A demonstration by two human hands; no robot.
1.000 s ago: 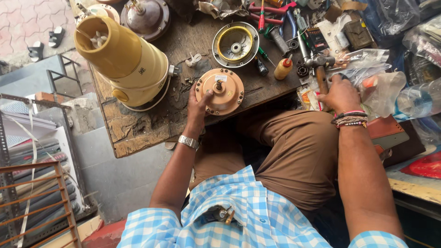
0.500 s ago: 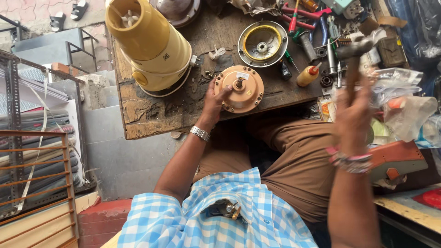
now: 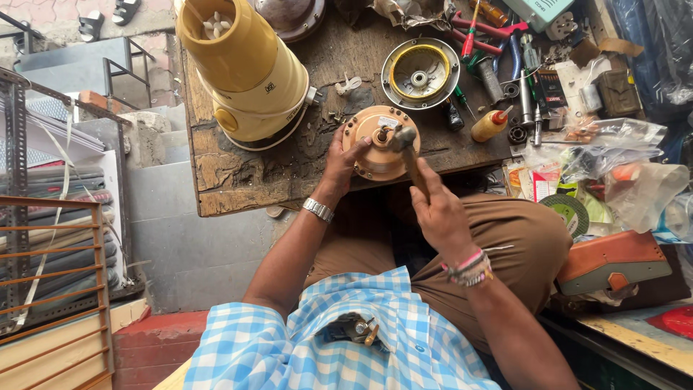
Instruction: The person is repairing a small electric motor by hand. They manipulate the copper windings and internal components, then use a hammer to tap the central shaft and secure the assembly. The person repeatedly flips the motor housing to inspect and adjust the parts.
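Note:
A round orange motor housing (image 3: 372, 152) lies near the front edge of a worn wooden workbench (image 3: 238, 173). My left hand (image 3: 339, 160) grips its left side and holds it down. My right hand (image 3: 437, 209) is closed around the wooden handle of a hammer (image 3: 406, 148), whose metal head rests over the centre shaft of the housing. I wear a metal watch on the left wrist and several bracelets on the right.
A yellow mixer-grinder base (image 3: 245, 68) stands at the bench's left. A round yellow-rimmed metal part (image 3: 420, 74), a small orange bottle (image 3: 489, 124), pliers and screwdrivers (image 3: 480, 32) lie behind. Plastic bags (image 3: 628, 180) and an orange box (image 3: 613, 261) crowd the right.
My right hand picked up the hammer from the right side of the bench, raised it, and brought its head down onto the centre of the orange housing. The left hand stayed on the housing.

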